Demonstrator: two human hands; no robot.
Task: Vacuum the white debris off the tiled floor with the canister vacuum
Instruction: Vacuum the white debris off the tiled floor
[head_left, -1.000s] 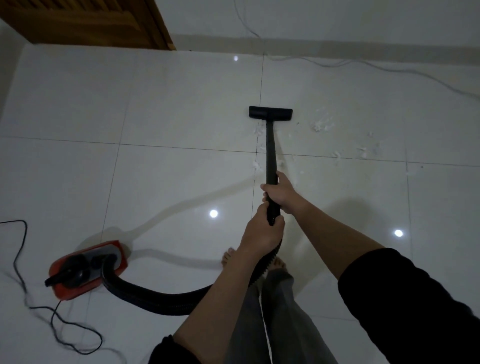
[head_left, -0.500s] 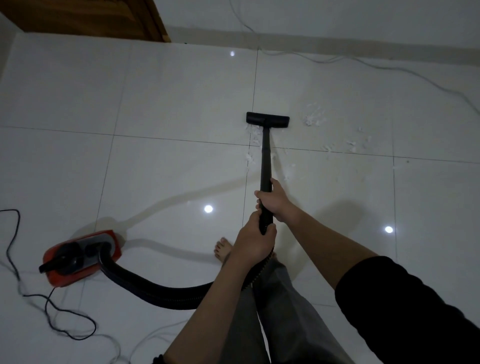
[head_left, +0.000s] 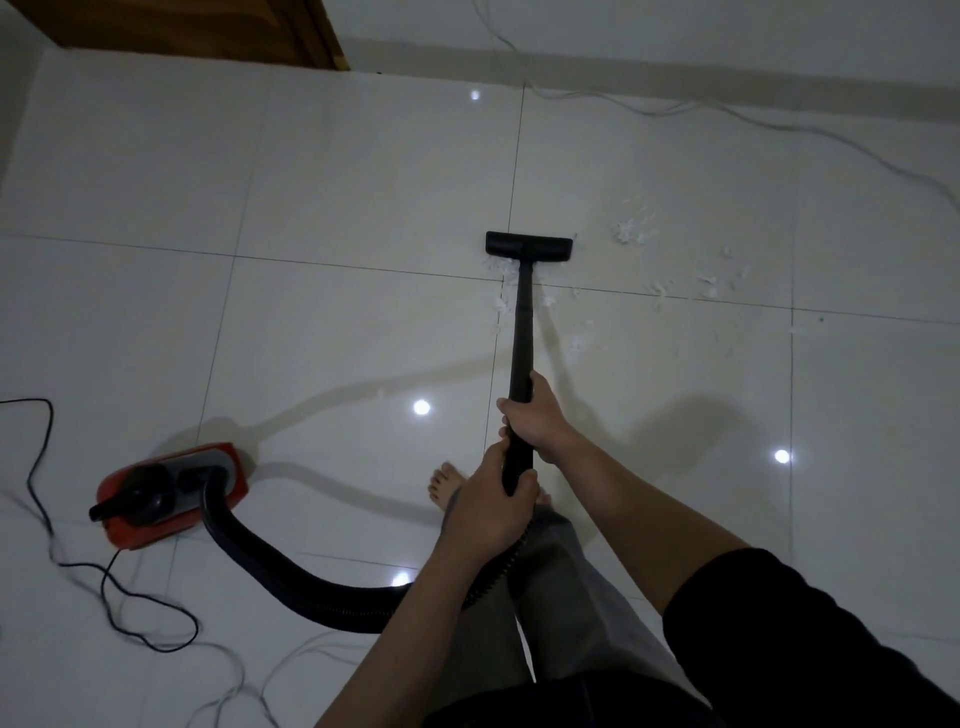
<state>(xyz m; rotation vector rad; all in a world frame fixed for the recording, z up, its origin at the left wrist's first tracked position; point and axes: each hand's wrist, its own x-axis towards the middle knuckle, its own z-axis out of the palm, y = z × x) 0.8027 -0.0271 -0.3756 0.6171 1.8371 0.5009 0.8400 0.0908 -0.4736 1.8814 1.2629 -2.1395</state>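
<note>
A black vacuum wand runs away from me to its flat floor nozzle, which rests on the white tiled floor at a tile joint. My right hand grips the wand higher up. My left hand grips its lower end, where the ribbed black hose starts. The hose curves left to the red canister vacuum. White debris lies scattered right of the nozzle, with more bits beside the wand.
A black power cord loops on the floor left of the canister. A pale cable runs along the far wall. A wooden door stands at the top left. My bare foot and grey trouser legs are below my hands.
The nozzle has slid slightly back toward me over the debris by the tile joint. Both hands keep their grip on the wand. My left foot has stepped forward.
</note>
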